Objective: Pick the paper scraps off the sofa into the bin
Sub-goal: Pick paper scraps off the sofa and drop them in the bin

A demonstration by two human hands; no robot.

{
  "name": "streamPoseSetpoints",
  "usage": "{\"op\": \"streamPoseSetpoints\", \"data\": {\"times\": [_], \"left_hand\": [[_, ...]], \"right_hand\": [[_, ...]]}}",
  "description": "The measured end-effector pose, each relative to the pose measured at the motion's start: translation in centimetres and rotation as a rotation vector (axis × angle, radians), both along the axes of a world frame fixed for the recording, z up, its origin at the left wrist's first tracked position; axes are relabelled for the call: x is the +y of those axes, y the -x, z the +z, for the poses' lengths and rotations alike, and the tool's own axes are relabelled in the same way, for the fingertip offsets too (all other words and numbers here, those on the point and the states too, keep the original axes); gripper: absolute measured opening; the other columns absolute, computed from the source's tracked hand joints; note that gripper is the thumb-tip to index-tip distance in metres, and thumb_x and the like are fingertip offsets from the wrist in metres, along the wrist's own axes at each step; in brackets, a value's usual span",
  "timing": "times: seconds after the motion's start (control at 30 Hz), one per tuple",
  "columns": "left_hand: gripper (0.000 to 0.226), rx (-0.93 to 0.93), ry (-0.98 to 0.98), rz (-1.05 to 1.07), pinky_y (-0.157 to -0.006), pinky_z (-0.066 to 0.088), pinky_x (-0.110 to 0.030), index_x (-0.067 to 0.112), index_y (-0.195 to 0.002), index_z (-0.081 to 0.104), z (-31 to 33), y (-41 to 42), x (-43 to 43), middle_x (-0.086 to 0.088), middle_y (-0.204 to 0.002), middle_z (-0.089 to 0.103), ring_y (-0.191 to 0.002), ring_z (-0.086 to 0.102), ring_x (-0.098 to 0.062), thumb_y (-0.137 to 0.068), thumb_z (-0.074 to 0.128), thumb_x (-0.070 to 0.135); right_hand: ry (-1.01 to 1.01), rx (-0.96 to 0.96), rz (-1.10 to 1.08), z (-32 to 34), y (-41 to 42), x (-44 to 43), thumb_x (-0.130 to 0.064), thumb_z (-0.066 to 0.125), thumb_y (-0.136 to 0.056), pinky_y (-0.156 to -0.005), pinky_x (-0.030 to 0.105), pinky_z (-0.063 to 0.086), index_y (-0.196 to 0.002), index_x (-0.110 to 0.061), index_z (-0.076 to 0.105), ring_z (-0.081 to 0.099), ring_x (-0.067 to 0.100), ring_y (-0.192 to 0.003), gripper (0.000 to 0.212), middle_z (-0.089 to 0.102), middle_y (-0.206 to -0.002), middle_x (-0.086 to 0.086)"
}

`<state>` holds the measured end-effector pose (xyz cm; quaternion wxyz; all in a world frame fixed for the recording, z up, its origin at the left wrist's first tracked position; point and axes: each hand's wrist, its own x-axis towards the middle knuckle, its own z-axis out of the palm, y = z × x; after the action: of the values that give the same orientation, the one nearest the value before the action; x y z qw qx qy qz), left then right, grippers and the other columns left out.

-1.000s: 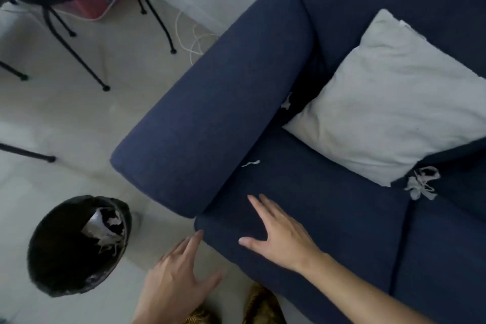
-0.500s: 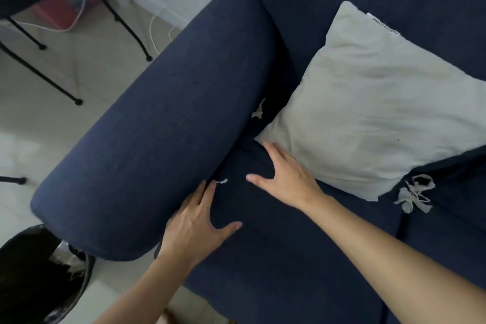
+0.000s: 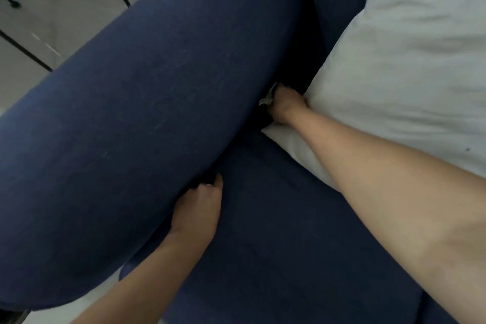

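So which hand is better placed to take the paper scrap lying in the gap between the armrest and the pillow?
The right hand. Its fingers are already at the paper scrap, deep in the gap beside the pillow. The left hand sits much nearer, curled against the armrest.

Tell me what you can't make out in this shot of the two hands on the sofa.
- Head view: the bin is out of frame, so its place is unknown.
- Left hand: fingertips curl into the gap beside the armrest; whether they hold the small scrap is hidden.
- Right hand: fingers sit in the dark crevice by the pillow; the paper scrap shows only an edge, grip unclear.
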<state>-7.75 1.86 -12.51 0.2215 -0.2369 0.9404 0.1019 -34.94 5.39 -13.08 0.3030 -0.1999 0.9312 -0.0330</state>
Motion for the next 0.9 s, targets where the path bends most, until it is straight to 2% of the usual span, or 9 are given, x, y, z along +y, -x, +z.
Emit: {"op": "streamPoseSetpoints", "data": {"times": [0.03, 0.1, 0.13, 0.2, 0.3, 0.4, 0.57, 0.73, 0.9], "left_hand": [[0.042, 0.045, -0.011, 0.031, -0.046, 0.04, -0.022, 0.016, -0.137, 0.052, -0.1, 0.1, 0.0, -0.003, -0.085, 0.069, -0.055, 0.053, -0.011, -0.096, 0.057, 0.006], [0.013, 0.076, -0.037, 0.033, -0.034, 0.023, -0.019, 0.013, -0.078, 0.069, -0.4, 0.0, -0.3, -0.001, -0.057, 0.06, -0.036, 0.029, -0.007, -0.081, 0.077, 0.004], [0.033, 0.042, -0.029, 0.024, -0.033, 0.018, -0.018, 0.014, -0.058, 0.057, -1.0, -0.1, -0.3, 0.0, -0.051, 0.055, -0.035, 0.02, -0.005, -0.074, 0.082, -0.001], [0.06, 0.007, -0.033, -0.033, -0.033, 0.014, -0.016, 0.018, -0.047, 0.034, -1.8, -0.2, -0.7, 0.001, -0.046, 0.05, -0.034, 0.016, -0.004, -0.064, 0.084, -0.008], [0.061, 0.004, -0.101, -0.032, -0.032, 0.016, -0.015, 0.017, -0.042, 0.036, -1.2, 0.1, -1.1, 0.001, -0.039, 0.045, -0.031, 0.023, -0.006, -0.053, 0.091, -0.007], [0.035, 0.012, -0.087, 0.018, -0.043, 0.034, -0.024, 0.015, -0.062, 0.049, -0.5, -0.1, -0.6, -0.002, -0.065, 0.06, -0.048, 0.046, -0.011, -0.085, 0.068, -0.004], [0.019, 0.07, -0.067, 0.022, -0.057, 0.038, -0.026, 0.012, -0.083, 0.055, 3.9, -0.2, -0.5, -0.004, -0.085, 0.061, -0.064, 0.047, -0.014, -0.099, 0.047, 0.007], [0.029, 0.152, -0.088, 0.025, -0.054, 0.038, -0.029, 0.015, -0.072, 0.044, 9.3, -1.3, -1.5, 0.002, -0.062, 0.044, -0.05, 0.038, -0.011, -0.089, 0.054, -0.006], [0.019, 0.422, -0.137, 0.12, -0.049, 0.049, -0.043, 0.009, -0.071, 0.059, 13.9, -3.5, -6.1, -0.006, -0.059, 0.058, -0.05, 0.055, -0.024, -0.087, 0.063, 0.0]], "right_hand": [[-0.03, -0.01, 0.024, -0.4, 0.3, -0.2, -0.024, 0.058, -0.099, -0.095, 0.035, 0.048, -0.143, -0.006, 0.045, 0.056, 0.033, -0.126, 0.049, 0.052, -0.144, 0.017], [-0.037, -0.023, 0.044, -1.1, 0.4, -0.6, -0.026, 0.054, -0.101, -0.092, 0.035, 0.049, -0.14, -0.007, 0.051, 0.059, 0.031, -0.121, 0.043, 0.057, -0.139, 0.015], [-0.019, -0.015, 0.034, -1.5, 0.4, -0.7, -0.026, 0.052, -0.102, -0.089, 0.034, 0.049, -0.135, -0.007, 0.055, 0.06, 0.031, -0.119, 0.038, 0.059, -0.136, 0.014], [0.036, 0.058, -0.008, -2.0, 0.0, -0.7, -0.022, 0.049, -0.104, -0.078, 0.032, 0.046, -0.125, -0.005, 0.062, 0.062, 0.031, -0.115, 0.03, 0.063, -0.13, 0.015], [0.099, 0.2, -0.047, -2.3, -0.9, -0.2, -0.006, 0.045, -0.103, -0.073, 0.028, 0.042, -0.119, -0.002, 0.066, 0.065, 0.032, -0.109, 0.026, 0.066, -0.124, 0.018], [0.163, 0.217, -0.042, -1.7, -1.6, 0.2, 0.0, 0.045, -0.101, -0.076, 0.027, 0.046, -0.12, -0.003, 0.067, 0.066, 0.03, -0.107, 0.029, 0.066, -0.122, 0.018], [0.295, 0.209, -0.008, 1.8, -3.6, 2.0, 0.002, 0.055, -0.096, -0.077, 0.028, 0.054, -0.104, -0.005, 0.076, 0.068, 0.022, -0.094, 0.024, 0.073, -0.106, 0.01], [0.448, 0.176, -0.017, 8.7, -7.8, 4.2, 0.0, 0.059, -0.092, -0.064, 0.037, 0.062, -0.095, -0.013, 0.08, 0.072, 0.021, -0.067, 0.024, 0.076, -0.085, 0.008], [0.547, 0.154, -0.026, 16.6, -12.0, 1.3, -0.002, 0.059, -0.091, -0.042, 0.011, 0.049, -0.098, -0.016, 0.078, 0.066, 0.001, -0.05, 0.025, 0.073, -0.077, 0.004]]}}
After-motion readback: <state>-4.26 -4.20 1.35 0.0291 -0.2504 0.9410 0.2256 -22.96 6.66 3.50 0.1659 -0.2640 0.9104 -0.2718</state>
